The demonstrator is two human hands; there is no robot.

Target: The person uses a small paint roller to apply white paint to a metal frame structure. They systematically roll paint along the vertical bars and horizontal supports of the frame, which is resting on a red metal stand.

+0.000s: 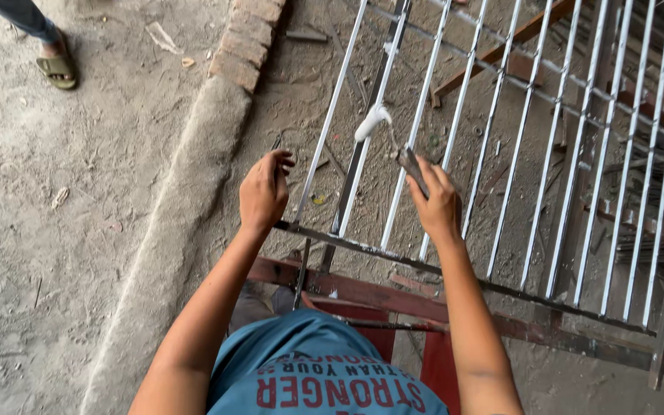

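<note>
A metal grille of thin bars, mostly painted white, lies flat across a red frame stand. My right hand grips the handle of a small paint roller, whose white-coated head rests on a dark unpainted bar. My left hand hovers just beyond the grille's near left corner, fingers curled around something small and dark that I cannot make out.
Dusty ground lies to the left, with a rounded concrete curb and a row of bricks. Another person's sandalled foot stands at the top left. More grilles and scrap lie at the right.
</note>
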